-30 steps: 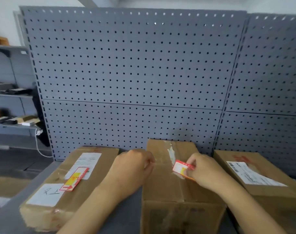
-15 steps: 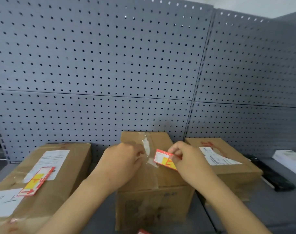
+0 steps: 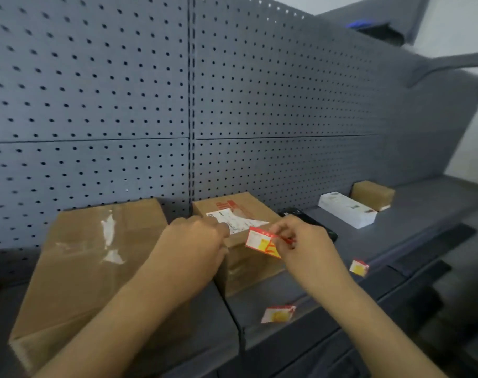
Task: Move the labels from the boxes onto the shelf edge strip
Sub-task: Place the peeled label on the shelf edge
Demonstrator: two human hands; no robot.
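Observation:
My right hand (image 3: 303, 241) pinches a red, white and yellow label (image 3: 261, 240) in the air in front of the right cardboard box (image 3: 248, 268), which carries a white shipping sticker. My left hand (image 3: 192, 246) is curled into a loose fist between this box and the larger taped cardboard box (image 3: 96, 257) on the left, holding nothing that I can see. Two more red and yellow labels sit along the grey shelf's front edge: one (image 3: 278, 314) near me, one (image 3: 359, 267) further right.
A grey pegboard wall (image 3: 232, 105) backs the shelf. To the right lie a black flat object (image 3: 308, 219), a white box (image 3: 347, 210) and a small cardboard box (image 3: 372, 195). The shelf's front edge (image 3: 396, 290) runs diagonally to the right.
The view has swung right, so the leftmost box with its label is out of frame. My right hand has carried the label right, off the middle box and in front of the right box.

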